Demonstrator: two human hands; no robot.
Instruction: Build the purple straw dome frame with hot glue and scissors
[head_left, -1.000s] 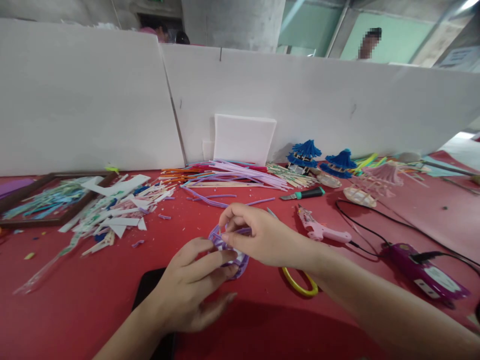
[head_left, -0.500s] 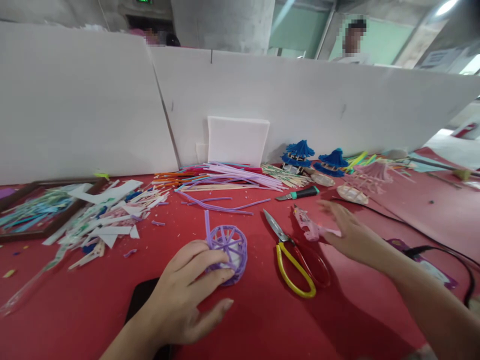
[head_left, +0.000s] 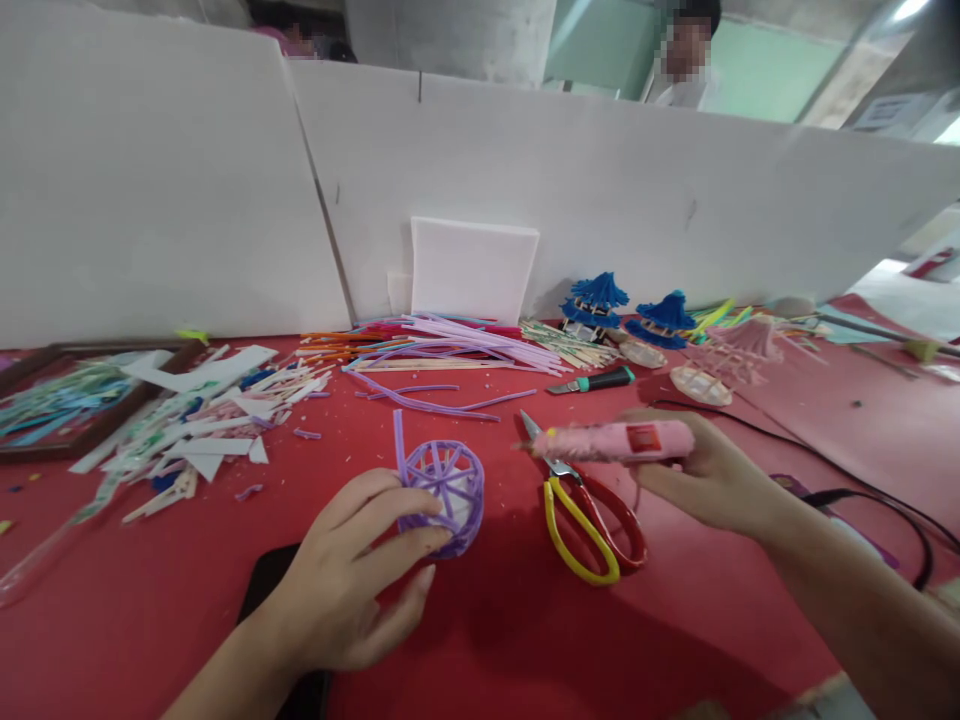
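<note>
My left hand [head_left: 367, 570] rests its fingers on the near left edge of a small round purple frame [head_left: 454, 480], steadying it against the table; the thumb stands apart. Spokes cross this frame, and a purple strip [head_left: 399, 440] sticks up at its far left. My right hand [head_left: 712, 480] is wrapped round a pink hot glue gun [head_left: 600, 443], held in the air with its nozzle pointing left toward the frame. Under the gun lie scissors [head_left: 581, 525] with one yellow and one red handle, blades partly covered by it.
A utility knife [head_left: 592, 381] lies beyond the scissors, near purple strips [head_left: 480, 345]. Blue-roofed models [head_left: 664, 320] stand at back right. Scraps [head_left: 217, 420] and a wooden frame [head_left: 82, 450] are left. A phone-like black object [head_left: 266, 580] lies under my left forearm. White panels [head_left: 600, 180] close the back.
My right hand has taken hold of the glue gun, raised it off the table and swung it left over the scissors. My left hand stays on the purple frame.
</note>
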